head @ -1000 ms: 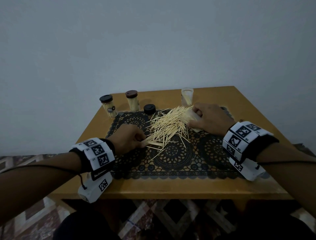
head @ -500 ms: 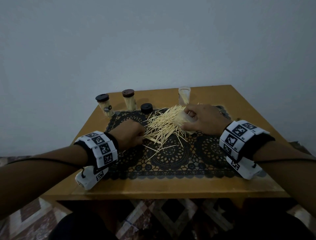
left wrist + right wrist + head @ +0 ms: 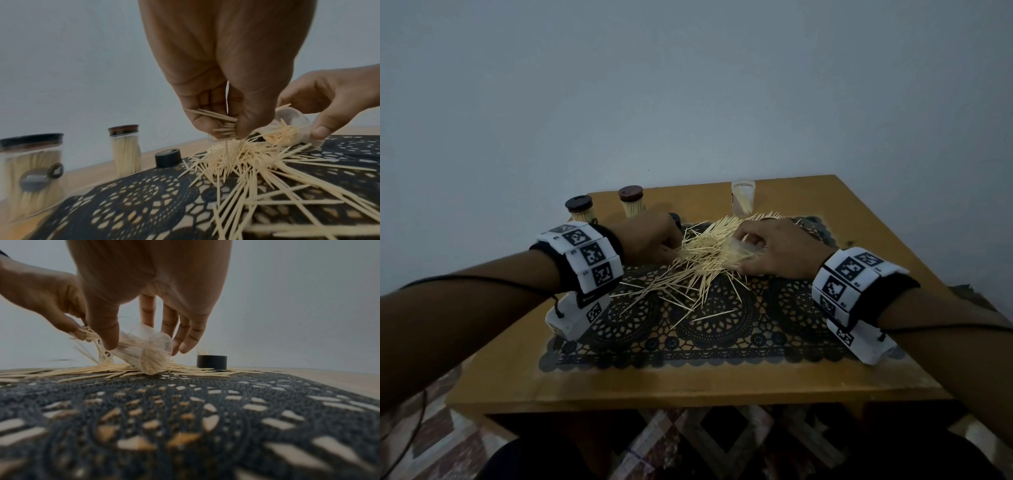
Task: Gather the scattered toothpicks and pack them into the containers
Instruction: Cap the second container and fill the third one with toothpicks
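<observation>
Filling step under way. Right hand (image 3: 131, 293) grips clear plastic container (image 3: 144, 352), tipped, mouth toward left fingers. Left hand (image 3: 222, 91) pinches bundle of pale wooden toothpicks (image 3: 224, 128) at mouth. Scattered toothpick heap (image 3: 702, 260) lies beneath both. Next: align bundle, slide in, likely snags.

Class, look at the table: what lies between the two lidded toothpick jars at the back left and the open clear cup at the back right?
A loose black lid, then bare wooden table, per the left wrist and head views.
</observation>
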